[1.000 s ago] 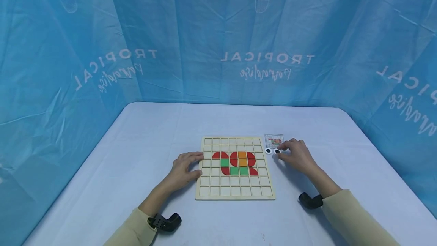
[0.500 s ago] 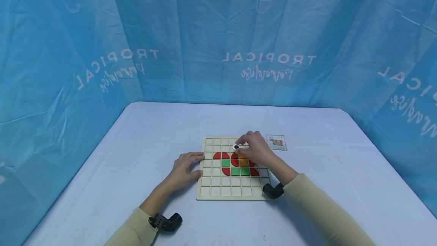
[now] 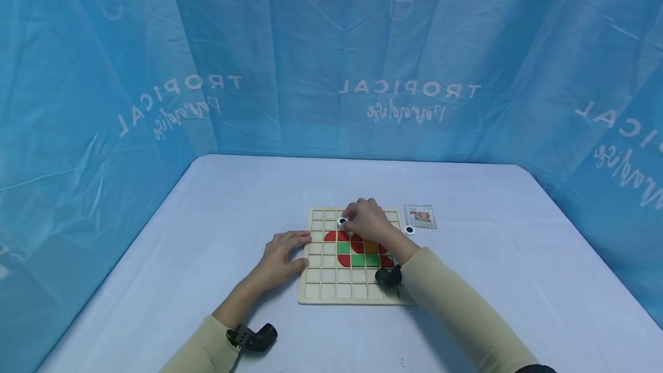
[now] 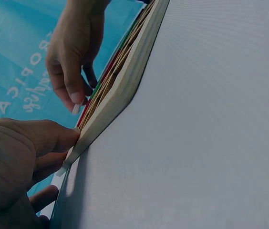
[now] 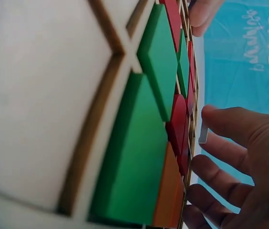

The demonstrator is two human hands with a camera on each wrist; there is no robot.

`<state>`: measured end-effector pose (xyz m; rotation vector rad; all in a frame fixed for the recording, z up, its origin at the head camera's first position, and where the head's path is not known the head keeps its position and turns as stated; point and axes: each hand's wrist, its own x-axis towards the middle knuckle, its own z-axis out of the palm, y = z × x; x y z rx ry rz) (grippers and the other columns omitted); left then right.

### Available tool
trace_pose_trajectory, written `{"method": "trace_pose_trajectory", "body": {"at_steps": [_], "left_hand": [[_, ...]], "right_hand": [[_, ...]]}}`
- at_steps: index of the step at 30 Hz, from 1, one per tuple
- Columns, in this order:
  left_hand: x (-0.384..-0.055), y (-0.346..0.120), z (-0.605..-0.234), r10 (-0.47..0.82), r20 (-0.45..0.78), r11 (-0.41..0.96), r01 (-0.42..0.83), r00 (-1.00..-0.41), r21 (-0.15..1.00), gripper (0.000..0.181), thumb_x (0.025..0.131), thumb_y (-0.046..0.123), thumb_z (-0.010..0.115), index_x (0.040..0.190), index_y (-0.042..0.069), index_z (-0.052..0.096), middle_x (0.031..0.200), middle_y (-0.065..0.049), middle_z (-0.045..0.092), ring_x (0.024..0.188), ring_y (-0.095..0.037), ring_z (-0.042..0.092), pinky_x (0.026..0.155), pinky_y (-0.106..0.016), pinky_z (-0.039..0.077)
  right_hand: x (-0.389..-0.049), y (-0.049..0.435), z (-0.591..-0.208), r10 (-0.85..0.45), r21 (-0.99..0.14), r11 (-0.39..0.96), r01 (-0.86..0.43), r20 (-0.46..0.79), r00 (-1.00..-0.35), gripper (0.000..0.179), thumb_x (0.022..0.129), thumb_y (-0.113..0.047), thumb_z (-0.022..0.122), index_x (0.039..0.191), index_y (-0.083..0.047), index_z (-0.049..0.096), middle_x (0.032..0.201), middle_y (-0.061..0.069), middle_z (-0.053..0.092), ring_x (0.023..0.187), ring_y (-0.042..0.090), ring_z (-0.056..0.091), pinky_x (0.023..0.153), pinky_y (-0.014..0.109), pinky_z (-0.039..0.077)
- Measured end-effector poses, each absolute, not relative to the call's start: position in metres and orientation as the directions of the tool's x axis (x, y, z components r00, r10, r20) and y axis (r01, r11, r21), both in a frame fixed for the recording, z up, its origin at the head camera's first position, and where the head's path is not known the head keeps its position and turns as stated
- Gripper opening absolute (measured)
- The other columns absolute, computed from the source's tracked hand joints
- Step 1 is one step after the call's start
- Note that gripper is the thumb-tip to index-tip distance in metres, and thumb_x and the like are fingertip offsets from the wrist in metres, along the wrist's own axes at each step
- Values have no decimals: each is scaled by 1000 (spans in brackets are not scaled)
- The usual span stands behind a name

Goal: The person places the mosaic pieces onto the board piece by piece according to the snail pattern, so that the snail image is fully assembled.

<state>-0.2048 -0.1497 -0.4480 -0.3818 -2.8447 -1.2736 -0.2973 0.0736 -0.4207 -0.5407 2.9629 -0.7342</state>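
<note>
My right hand point(image 3: 369, 222) pinches a round white piece with a black dot point(image 3: 342, 221) between thumb and fingertip, over the upper middle of the wooden grid board point(image 3: 357, 302). In the right wrist view the same round piece point(image 5: 203, 133) appears edge-on, just off the board. Red, green point(image 3: 357, 260) and orange tiles fill several squares of the grid; my right hand and forearm hide part of them. My left hand point(image 3: 281, 257) rests at the board's left edge, its fingertips and thumb touching the rim.
A second round white piece with a black dot point(image 3: 410, 230) lies right of the board. Behind it is a small card point(image 3: 420, 217) printed with a coloured grid pattern. A white cloth point(image 3: 248, 189) covers the table, and blue curtains point(image 3: 321, 56) hang around it.
My right hand has picked up one round black-and-white piece beside the card and carried it left over the board. The left hand stays at the board's edge.
</note>
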Motion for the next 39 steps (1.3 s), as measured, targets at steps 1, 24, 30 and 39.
{"method": "trace_pose_trajectory", "body": {"at_steps": [1, 24, 30, 39], "left_hand": [[-205, -150, -448, 220, 101, 640, 222, -970, 735, 46, 79, 10, 67, 124, 9, 60, 139, -4, 51, 134, -30, 32, 113, -57, 16], [-205, -147, -447, 216, 105, 634, 221, -971, 741, 47, 78, 9, 67, 125, 8, 60, 139, -5, 50, 134, -30, 32, 113, -56, 15], [-204, -147, -446, 220, 109, 632, 227, -969, 741, 47, 79, 10, 67, 124, 8, 60, 139, -5, 51, 134, -30, 33, 112, -56, 16], [-205, -149, -448, 217, 118, 640, 233, -969, 732, 46, 78, 10, 66, 124, 8, 60, 139, -5, 51, 134, -31, 33, 112, -56, 17]], "right_hand": [[-298, 73, -421, -348, -451, 829, -332, 49, -936, 25, 80, -34, 73, 98, -17, 71, 95, 1, 61, 89, 17, 46, 73, 32, 45], [-297, 78, -420, -378, -418, 835, -357, 34, -925, 24, 83, -28, 70, 104, -18, 71, 102, 3, 62, 93, 19, 46, 77, 33, 45], [-295, 101, -411, -350, -501, 800, -329, 55, -935, 28, 84, -29, 68, 109, -15, 70, 106, 5, 62, 97, 20, 47, 78, 35, 47], [-289, 161, -408, -243, -492, 834, -248, 77, -967, 30, 83, -28, 70, 109, -13, 70, 105, 7, 61, 98, 23, 47, 77, 36, 45]]}}
